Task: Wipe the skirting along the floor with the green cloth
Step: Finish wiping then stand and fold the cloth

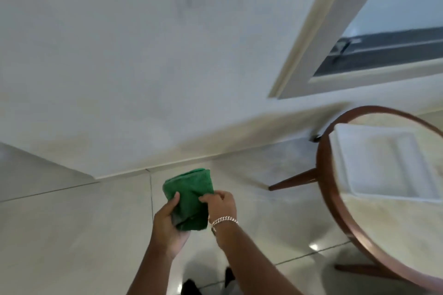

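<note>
**Hands folding cloth, skirting not yet touched**

Left hand is cupping the green cloth from below and the side, thumb pressed on its face. Right hand is pinching the cloth's right edge with fingers curled closed on the fabric; a chain bracelet is sitting on that wrist. Cloth is looking folded or bunched into a compact pad, held up in the air in front of the person, above the floor tiles.

Skirting is running along the base of the white wall, beyond the cloth and apart from it. No contact between them. Frame is motion-blurred, so dirt or wiped streaks on the skirting are not readable.

Judging progress: looks like prep stage, cloth being readied, the whole wipe probably remaining. Person is standing, so crouching or bending down seems needed first.

A round wooden table carrying a white tray is standing close to the skirting at right, and may be getting in the way of that stretch.
</note>
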